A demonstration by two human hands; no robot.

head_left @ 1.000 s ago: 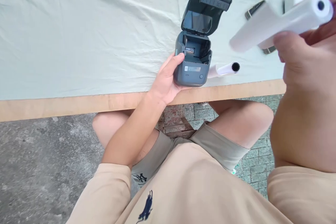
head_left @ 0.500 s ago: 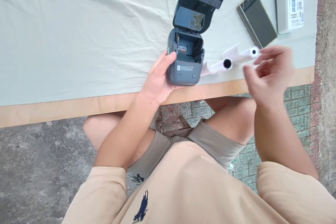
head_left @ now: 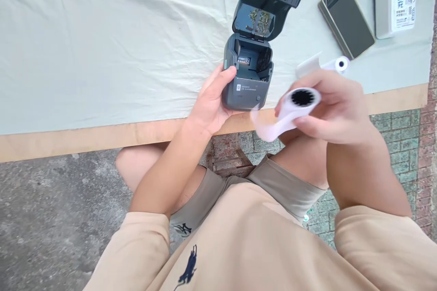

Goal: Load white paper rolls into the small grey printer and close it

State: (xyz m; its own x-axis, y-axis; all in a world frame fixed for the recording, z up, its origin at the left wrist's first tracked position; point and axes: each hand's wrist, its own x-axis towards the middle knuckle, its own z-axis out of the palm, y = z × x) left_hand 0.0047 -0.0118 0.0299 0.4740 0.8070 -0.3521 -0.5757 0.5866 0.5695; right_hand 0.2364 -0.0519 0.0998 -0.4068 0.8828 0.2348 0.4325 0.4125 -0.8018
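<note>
My left hand grips the left side of a dark grey label printer, its thumb on the front corner. The printer's lid is swung up, and its paper bay shows no roll inside. Between the thumb and fingers of my right hand is a paper roll with a black toothed core, held just right of the printer. A loose tail of paper curls from it toward the left. Behind the right hand, a second white paper roll with a smaller core hole lies on the cloth, partly covered by that hand.
A smartphone lies at the back right, and a white box-shaped device with a printed label stands beside it. Pale green cloth covers the table. Its wooden front edge runs just above my knees.
My right hand has taken the black-cored paper roll off the table and lifted it toward the printer. The left hand still holds the printer. The whole view has shifted slightly.
</note>
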